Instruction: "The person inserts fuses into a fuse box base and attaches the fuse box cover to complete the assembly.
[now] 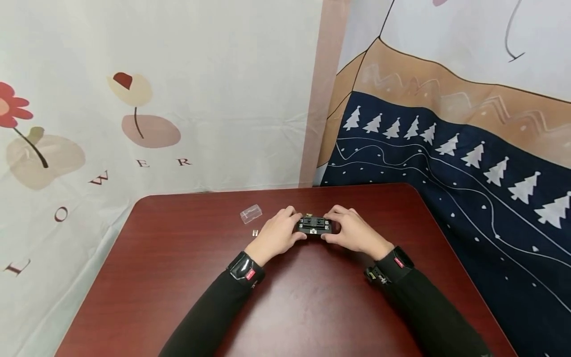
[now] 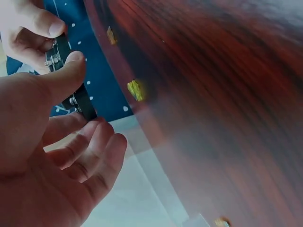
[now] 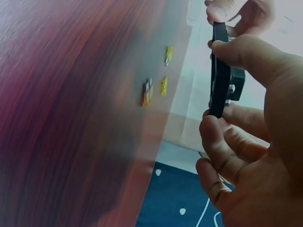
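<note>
A black rectangular block with metal terminals [image 1: 314, 230] is held level between both hands over the far part of the table. My left hand [image 1: 277, 233] pinches its left end, thumb on the near side and fingers on the far side. At the opposite end, my right hand [image 1: 354, 232] grips it the same way. The right wrist view shows the block [image 3: 220, 75] edge-on, raised off the tabletop, with a thumb pressed to one long edge. Small yellow pieces [image 2: 136, 90] lie on the table beyond it; the block mostly hides them in the head view.
A clear plastic case [image 1: 251, 213] lies on the reddish-brown table [image 1: 187, 258] to the left of the hands. Nearer the left wrist are small pale pieces [image 1: 255, 233]. A printed cloth [image 1: 241, 99] hangs behind the table's far edge.
</note>
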Motion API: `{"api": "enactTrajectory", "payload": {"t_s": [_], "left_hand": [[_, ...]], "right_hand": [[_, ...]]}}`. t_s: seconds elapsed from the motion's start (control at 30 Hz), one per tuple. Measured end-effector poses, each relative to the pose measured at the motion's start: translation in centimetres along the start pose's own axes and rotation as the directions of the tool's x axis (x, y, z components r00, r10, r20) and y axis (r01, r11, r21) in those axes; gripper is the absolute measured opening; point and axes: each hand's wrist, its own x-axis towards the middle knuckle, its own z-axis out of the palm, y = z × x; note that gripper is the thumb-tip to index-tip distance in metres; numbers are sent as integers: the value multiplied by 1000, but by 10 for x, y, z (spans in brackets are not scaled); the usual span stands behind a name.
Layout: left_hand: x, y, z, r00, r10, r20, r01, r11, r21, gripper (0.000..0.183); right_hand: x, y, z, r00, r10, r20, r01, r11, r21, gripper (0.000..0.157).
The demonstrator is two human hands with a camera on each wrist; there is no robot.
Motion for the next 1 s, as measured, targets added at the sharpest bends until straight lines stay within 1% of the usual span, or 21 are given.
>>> {"api": "enactTrajectory", "payload": {"t_s": [0.1,0.27,0.37,0.53,0.63,0.77,0.9,1.0], "left_hand": [[-8,-3,-4,1000,-13,-5,13,1000,3,56],[-24,-9,-9,999,-35,-7,35,999,14,57],[-34,-13,-11,999,-38,-10,38,999,26,57],[-47,-15,-13,999,-47,9,47,997,56,57],[-54,-14,-12,998,-55,33,52,996,78,57],[-60,-13,-7,997,-49,58,44,995,86,55],[-65,-13,-3,998,-38,54,34,996,84,52],[-69,-15,0,998,-45,53,41,995,86,50]], "right_hand": [[3,-4,3,1000,-14,1,14,1000,7,54],[6,-13,11,998,-63,14,63,998,17,51],[7,-19,16,997,-74,35,73,997,30,51],[6,-31,23,993,-79,86,78,997,18,52],[5,-36,28,989,-77,124,79,997,-6,50],[3,-39,35,983,-69,172,76,996,-35,48],[2,-40,42,977,-75,200,86,995,-46,48],[2,-42,46,975,-79,206,88,995,-37,45]]}}
